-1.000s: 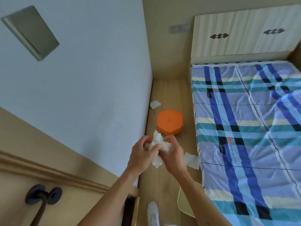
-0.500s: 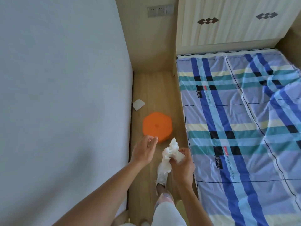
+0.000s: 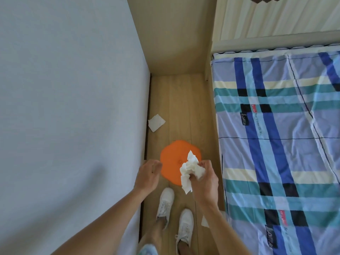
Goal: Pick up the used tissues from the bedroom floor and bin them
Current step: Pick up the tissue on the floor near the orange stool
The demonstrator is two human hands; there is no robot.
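My right hand point(image 3: 204, 178) grips a crumpled wad of white tissues point(image 3: 190, 168) above the near right side of the orange bin point(image 3: 173, 159), which shows a flat orange top. My left hand point(image 3: 148, 173) hovers just left of the bin, fingers loosely curled with nothing in them. A flat white tissue point(image 3: 156, 122) lies on the wooden floor by the wall, beyond the bin. Another white tissue point(image 3: 205, 221) lies on the floor beside the bed, partly hidden behind my right forearm.
A narrow strip of wooden floor point(image 3: 184, 107) runs between the pale wall point(image 3: 73, 107) on the left and the bed with a blue plaid cover point(image 3: 276, 144) on the right. My white shoes point(image 3: 165, 203) stand just behind the bin.
The view has tilted down and moved closer to the bin. My right hand carried the tissue wad forward over the bin. My left hand, off the wad since half a second ago, stays beside it.
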